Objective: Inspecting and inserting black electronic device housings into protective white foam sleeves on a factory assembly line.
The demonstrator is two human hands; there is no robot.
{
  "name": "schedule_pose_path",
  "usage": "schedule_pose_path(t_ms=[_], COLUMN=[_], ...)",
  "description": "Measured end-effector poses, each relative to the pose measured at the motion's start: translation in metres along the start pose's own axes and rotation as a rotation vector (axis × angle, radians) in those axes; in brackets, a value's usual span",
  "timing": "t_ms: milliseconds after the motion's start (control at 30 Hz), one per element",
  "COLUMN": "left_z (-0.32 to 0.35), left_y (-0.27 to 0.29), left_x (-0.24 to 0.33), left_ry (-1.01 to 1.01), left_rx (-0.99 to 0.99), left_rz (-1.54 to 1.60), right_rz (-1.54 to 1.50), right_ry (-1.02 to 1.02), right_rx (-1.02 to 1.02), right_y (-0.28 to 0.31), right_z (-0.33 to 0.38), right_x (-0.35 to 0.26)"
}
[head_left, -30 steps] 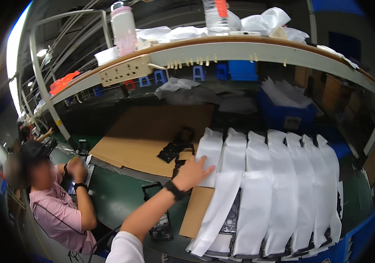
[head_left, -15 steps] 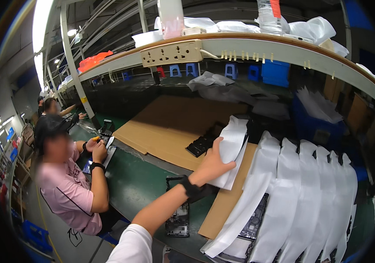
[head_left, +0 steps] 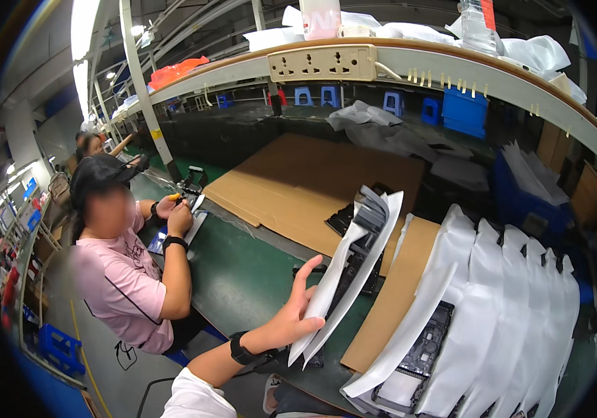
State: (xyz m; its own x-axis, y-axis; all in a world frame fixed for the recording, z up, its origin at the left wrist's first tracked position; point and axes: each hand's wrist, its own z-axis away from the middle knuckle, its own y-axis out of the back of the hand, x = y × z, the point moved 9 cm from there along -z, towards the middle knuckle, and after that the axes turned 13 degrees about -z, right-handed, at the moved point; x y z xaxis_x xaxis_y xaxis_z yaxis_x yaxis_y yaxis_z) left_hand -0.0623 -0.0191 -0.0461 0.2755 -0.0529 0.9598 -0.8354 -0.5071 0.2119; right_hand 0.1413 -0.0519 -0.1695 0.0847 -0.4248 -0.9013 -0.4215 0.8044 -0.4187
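Note:
My left hand, with a black wristband, is at the edge of a tilted white foam sheet. Its thumb lies across the sheet while the index finger points up; the other fingers are mostly hidden. Folded in this foam is a long black device chassis, which shows along the open side. My right hand does not show. To the right, several foam-wrapped chassis lean in a row. One bare black chassis with its inner parts exposed shows between the nearest sheets.
A brown cardboard sheet covers the far part of the green table; a cardboard strip lies beside the row. At left a person in pink works on small parts. A shelf with a socket strip crosses above.
My left hand has moved nearer to me and left with the foam-wrapped chassis. The wrap has turned, so the black chassis inside now shows. The view has also shifted.

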Motion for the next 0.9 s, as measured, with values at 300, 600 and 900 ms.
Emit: schedule_pose_path(t_ms=[300,600,900], left_z=[-0.007,0.033,0.003], left_y=[-0.073,-0.101,-0.077], left_x=[0.029,0.031,0.078], left_ry=[0.017,-0.379,-0.321], left_rx=[-0.626,-0.139,0.082], left_rz=[0.634,0.094,-0.112], right_rz=[-0.025,0.297,0.301], right_ry=[0.227,0.683,0.869], right_rx=[0.146,1.192,1.389], right_y=[-0.012,0.043,0.042], right_z=[0.002,0.046,0.082], right_x=[-0.125,-0.183,-0.19])
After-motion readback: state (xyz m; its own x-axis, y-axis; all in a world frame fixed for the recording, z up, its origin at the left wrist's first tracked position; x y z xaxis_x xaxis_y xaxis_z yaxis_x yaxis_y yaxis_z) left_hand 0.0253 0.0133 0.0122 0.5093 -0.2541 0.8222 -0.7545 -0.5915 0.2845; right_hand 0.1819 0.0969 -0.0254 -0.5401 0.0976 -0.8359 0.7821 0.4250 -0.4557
